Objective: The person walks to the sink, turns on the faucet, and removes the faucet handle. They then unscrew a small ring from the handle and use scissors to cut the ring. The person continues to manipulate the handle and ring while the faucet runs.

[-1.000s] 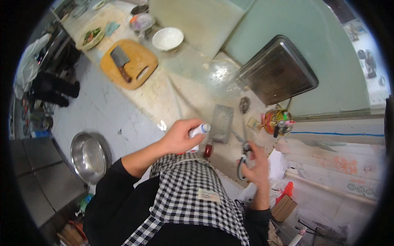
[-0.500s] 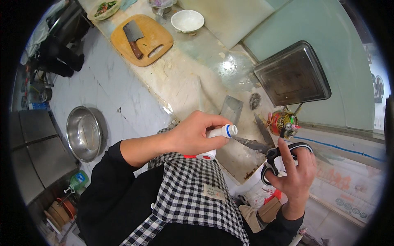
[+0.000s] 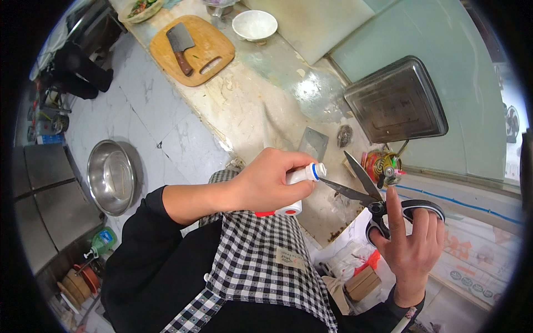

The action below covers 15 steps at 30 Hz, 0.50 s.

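Observation:
My left hand [image 3: 272,180] is closed around a white plastic bottle [image 3: 300,176], with its blue-ringed neck pointing right. Most of the bottle is hidden by my fingers, though a white and red part shows below them. In my right hand [image 3: 408,244] is a pair of black-handled scissors [image 3: 377,208], thumb and fingers through the loops and the index finger stretched along the outside. The scissor blades are spread apart. The lower blade's tip is at the bottle's mouth; whether it touches I cannot tell.
On the counter [image 3: 250,105] lie a wooden cutting board [image 3: 214,47] with a cleaver [image 3: 181,47], a white bowl [image 3: 254,25] and a flat metal blade [image 3: 313,143]. A dark metal tray [image 3: 397,102] leans at the right. A steel basin [image 3: 111,177] stands on the floor.
My right hand and the scissors have moved right and slightly down. My left hand has shifted the bottle a little to the right.

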Motion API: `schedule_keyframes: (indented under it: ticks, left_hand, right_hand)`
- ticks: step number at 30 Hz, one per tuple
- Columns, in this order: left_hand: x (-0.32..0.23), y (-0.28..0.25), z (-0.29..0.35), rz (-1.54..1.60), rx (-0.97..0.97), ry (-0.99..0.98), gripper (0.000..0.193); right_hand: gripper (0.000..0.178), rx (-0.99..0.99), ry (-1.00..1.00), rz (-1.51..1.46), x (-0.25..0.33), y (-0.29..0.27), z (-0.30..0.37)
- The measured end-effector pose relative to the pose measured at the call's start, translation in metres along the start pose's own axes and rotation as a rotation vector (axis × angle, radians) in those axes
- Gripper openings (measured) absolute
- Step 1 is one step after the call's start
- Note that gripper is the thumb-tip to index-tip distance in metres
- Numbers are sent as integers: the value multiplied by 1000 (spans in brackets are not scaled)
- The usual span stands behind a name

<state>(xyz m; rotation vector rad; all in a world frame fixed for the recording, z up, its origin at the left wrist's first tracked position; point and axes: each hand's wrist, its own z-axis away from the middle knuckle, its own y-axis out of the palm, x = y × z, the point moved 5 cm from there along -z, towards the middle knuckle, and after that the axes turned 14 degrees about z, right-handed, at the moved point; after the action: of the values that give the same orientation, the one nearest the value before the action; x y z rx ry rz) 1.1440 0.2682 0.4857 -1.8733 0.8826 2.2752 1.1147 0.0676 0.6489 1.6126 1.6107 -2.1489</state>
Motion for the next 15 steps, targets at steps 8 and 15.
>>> schedule_keyframes:
  ticks: [8, 15]
  left_hand:
    - [4, 2, -9, -206, 49, -48, 27]
    - [4, 2, -6, -131, 225, -118, 26]
  right_hand:
    - [49, -25, -112, 94, -3, 2, 0]
    - [65, 1, -59, -375, -8, 44, 1]
